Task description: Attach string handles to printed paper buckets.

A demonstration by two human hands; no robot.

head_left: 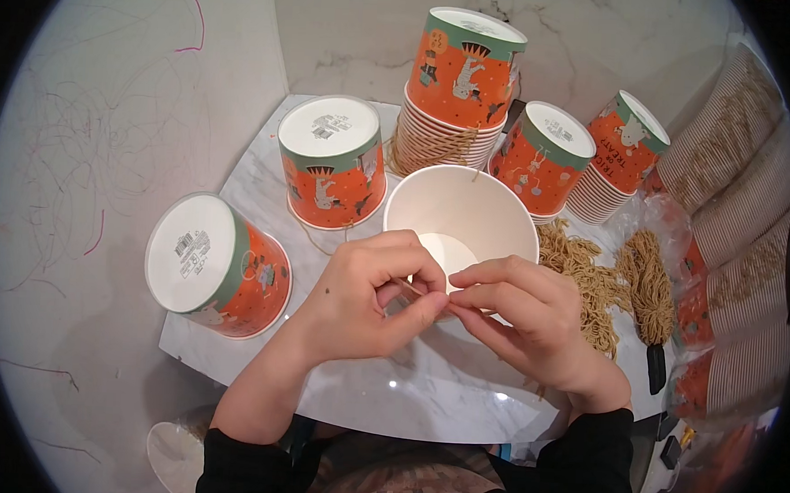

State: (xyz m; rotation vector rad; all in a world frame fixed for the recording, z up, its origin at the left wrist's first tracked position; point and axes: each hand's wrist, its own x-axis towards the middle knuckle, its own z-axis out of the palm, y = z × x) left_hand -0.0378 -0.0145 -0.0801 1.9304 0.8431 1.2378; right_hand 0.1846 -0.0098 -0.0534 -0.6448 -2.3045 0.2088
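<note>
left hand (366,298), right hand (520,318): fingertips meet, both grips pinching thin string (428,292) at cup (462,223) rim; cup stacks (459,82) beyond, twine (588,277) right, on worktop (424,389).

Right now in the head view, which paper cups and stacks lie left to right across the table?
Tipped cup → upturned cup → open white cup → short stack → right stack.

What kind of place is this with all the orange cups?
Probably a small craft or packing workspace, maybe at home. Stacks of orange paper cups stand upside down on a marble table, bundles of brown string lie beside them, and both hands work at an open cup.
</note>
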